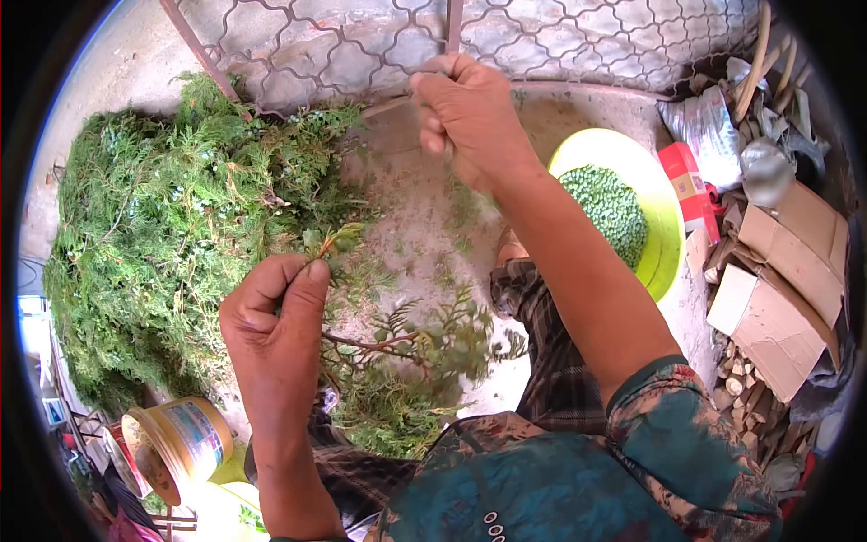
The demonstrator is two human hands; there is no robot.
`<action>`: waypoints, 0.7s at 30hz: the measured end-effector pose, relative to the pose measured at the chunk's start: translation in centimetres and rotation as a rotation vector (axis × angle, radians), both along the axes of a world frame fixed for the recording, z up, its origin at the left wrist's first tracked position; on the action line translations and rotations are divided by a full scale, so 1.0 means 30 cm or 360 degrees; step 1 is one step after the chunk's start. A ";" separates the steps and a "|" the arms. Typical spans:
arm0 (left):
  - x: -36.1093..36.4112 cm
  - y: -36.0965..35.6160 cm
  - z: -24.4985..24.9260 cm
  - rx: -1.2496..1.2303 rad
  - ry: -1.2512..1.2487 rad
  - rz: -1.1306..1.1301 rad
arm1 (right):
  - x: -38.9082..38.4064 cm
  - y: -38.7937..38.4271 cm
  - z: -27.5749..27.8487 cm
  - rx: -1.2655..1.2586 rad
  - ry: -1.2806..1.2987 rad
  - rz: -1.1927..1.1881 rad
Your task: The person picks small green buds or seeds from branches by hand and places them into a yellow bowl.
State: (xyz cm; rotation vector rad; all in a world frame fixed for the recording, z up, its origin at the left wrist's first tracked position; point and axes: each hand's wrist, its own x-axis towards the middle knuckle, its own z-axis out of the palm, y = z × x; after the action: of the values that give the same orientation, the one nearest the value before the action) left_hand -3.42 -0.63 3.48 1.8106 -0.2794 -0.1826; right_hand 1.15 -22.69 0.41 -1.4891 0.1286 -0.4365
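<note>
My left hand (280, 312) is closed, thumb and forefinger pinching a green conifer sprig (334, 240). A leafy branch with a brown stem and small green cones (433, 345) hangs below that hand, blurred; it seems to belong to the same sprig. Up near the metal lattice, my right hand (474, 117) has its fingers curled together; whatever they hold cannot be made out. To the right of my right forearm stands a yellow-green basin (666, 194) with a heap of small green cones (603, 210) in it.
A big pile of cut conifer branches (172, 235) fills the left side. Metal lattice (397, 45) runs along the back. At right are a red box (688, 190), cardboard (777, 289) and wood pieces (742, 388). A yellow bucket (194, 438) lies tipped at lower left.
</note>
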 end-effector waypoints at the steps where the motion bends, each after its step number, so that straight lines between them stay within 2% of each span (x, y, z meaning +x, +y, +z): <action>1: 0.007 -0.003 -0.008 -0.0016 -0.0009 0.0013 | 0.006 -0.011 0.021 0.0715 0.0089 0.0274; 2: 0.014 -0.004 -0.014 -0.0064 0.0060 0.0036 | -0.013 0.023 0.015 0.0988 0.0182 0.0367; 3: 0.018 -0.002 -0.020 -0.0099 0.0133 0.0052 | -0.027 0.049 -0.002 0.1000 0.0183 0.0367; 5: 0.021 0.000 -0.027 -0.0147 0.0139 0.0044 | -0.050 0.092 -0.034 0.1526 0.0471 0.0755; 6: 0.021 0.000 -0.029 -0.0213 0.0144 0.0041 | -0.062 0.116 -0.036 0.1532 0.0468 0.0751; 8: 0.023 -0.002 -0.031 -0.0218 0.0130 0.0014 | -0.078 0.157 -0.029 0.1399 0.0799 0.0749; 9: 0.022 0.001 -0.032 -0.0219 0.0120 -0.0012 | -0.087 0.175 -0.030 0.1401 0.0802 0.0753; 11: 0.029 0.007 -0.036 -0.0179 0.0194 -0.0053 | -0.106 0.205 -0.035 0.1045 0.0749 0.0978; 13: 0.030 0.007 -0.042 -0.0135 0.0276 -0.0098 | -0.125 0.224 -0.026 0.1009 0.0714 0.1057; 15: 0.027 0.001 -0.044 -0.0081 0.0278 -0.0151 | -0.124 0.243 -0.038 0.0648 0.0611 0.0933; 17: 0.027 -0.005 -0.053 -0.0036 0.0236 -0.0130 | -0.127 0.240 -0.030 0.0662 0.0587 0.0866; 19: 0.030 -0.007 -0.056 0.0003 0.0191 -0.0105 | -0.107 0.239 -0.030 0.0063 0.0299 0.0584; 21: 0.038 -0.001 -0.054 -0.0051 0.0255 -0.0135 | -0.104 0.216 0.008 0.0132 0.0414 0.0448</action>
State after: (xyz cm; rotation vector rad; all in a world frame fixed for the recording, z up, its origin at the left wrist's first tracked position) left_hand -2.29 -0.66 1.87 1.7423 -0.2440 -0.3787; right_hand -1.97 -16.22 0.64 -1.4510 0.1381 -0.0097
